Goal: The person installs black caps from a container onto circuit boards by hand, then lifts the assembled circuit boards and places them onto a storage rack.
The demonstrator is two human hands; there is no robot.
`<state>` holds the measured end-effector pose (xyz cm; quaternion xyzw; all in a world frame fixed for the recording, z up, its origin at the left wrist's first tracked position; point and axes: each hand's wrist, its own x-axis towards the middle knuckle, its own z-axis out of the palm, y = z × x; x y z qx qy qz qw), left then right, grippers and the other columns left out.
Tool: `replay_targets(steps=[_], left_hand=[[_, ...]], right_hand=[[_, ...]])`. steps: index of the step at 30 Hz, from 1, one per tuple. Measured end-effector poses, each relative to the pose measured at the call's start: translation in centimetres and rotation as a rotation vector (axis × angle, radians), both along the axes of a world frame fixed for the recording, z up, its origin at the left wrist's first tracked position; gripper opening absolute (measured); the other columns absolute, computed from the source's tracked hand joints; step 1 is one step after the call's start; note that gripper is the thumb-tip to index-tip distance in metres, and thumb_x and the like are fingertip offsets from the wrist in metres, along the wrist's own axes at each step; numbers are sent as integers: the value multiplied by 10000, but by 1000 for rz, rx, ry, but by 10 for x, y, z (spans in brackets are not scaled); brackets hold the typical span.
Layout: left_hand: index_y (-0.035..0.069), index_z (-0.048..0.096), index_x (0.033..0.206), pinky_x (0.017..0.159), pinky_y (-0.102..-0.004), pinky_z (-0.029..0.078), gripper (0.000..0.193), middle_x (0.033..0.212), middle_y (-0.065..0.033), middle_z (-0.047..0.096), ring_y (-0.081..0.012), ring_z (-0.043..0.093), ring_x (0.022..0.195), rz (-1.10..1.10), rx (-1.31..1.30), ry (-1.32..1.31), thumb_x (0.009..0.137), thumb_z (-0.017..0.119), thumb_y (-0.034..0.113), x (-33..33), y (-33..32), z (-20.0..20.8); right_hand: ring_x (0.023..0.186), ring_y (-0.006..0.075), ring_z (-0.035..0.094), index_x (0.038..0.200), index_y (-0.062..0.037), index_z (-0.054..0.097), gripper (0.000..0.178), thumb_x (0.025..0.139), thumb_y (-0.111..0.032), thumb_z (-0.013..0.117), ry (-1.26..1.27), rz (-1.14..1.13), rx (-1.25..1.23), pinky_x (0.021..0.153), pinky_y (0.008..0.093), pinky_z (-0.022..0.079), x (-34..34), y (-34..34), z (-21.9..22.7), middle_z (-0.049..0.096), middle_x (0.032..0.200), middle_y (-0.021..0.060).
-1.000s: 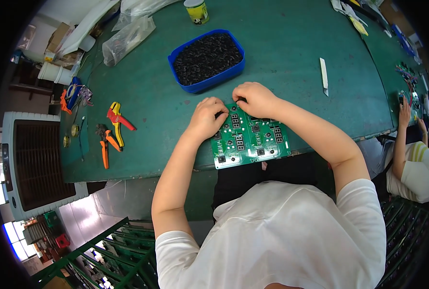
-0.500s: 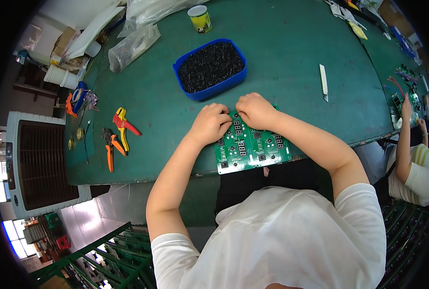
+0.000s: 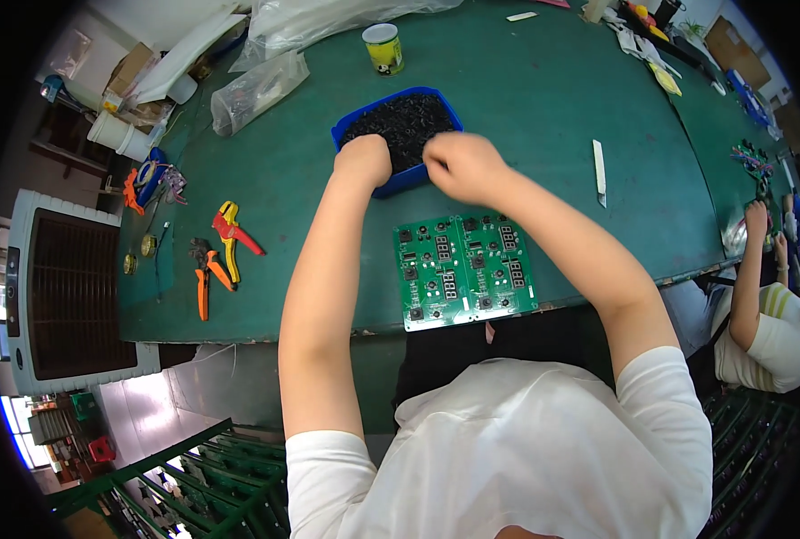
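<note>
Head view showed the left hand (image 3: 365,160) and the right hand (image 3: 467,164) curled at the near corners of a blue tray (image 3: 402,184) of small black parts (image 3: 400,121) in the upper middle of the frame, their fingertips hidden or blurred, so whether either gripped anything could not be told. Just right of centre, below the hands, a green circuit board (image 3: 464,269) lay flat at the near edge of the green table (image 3: 508,90). Orange-handled pliers (image 3: 204,280) and a red-and-yellow tool (image 3: 230,235) rested at left, and a white-handled knife (image 3: 599,166) lay at upper right.
</note>
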<state>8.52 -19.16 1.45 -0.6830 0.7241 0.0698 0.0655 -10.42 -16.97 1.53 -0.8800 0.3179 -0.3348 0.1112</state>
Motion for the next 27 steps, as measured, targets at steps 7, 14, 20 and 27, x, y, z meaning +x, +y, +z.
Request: replay_targets(steps=[7,14,20,27], left_hand=[[49,667,916,796,-396,505,221,992,-178,638,-319,612,945,44,19,20,725,557,53,-14,-1,11],[47,608,896,786,-421,478,184,944,-161,630,-329,594,916,69,-151,196,730,528,51,-6,7,4],[60,607,873,762,-418,475,157,907,-149,626,-321,593,875,-31,-376,349,742,519,60,1,9,-8],[75,614,851,747,-410,477,125,873,-134,603,-314,589,849,-71,-447,426,772,518,84,10,14,-17]], right_hand=[[813,281,634,811,-68,663,148,733,-118,547,630,-278,107,678,406,497,31,-61,8,661,863,104],[872,262,648,852,-56,690,188,710,-56,565,749,-348,386,717,373,520,55,-69,16,668,929,130],[882,275,642,881,-55,684,207,727,-74,546,642,-363,403,736,378,518,48,-68,7,662,938,140],[746,339,587,774,-75,554,82,733,-131,511,129,-160,213,614,439,458,4,-40,14,602,754,132]])
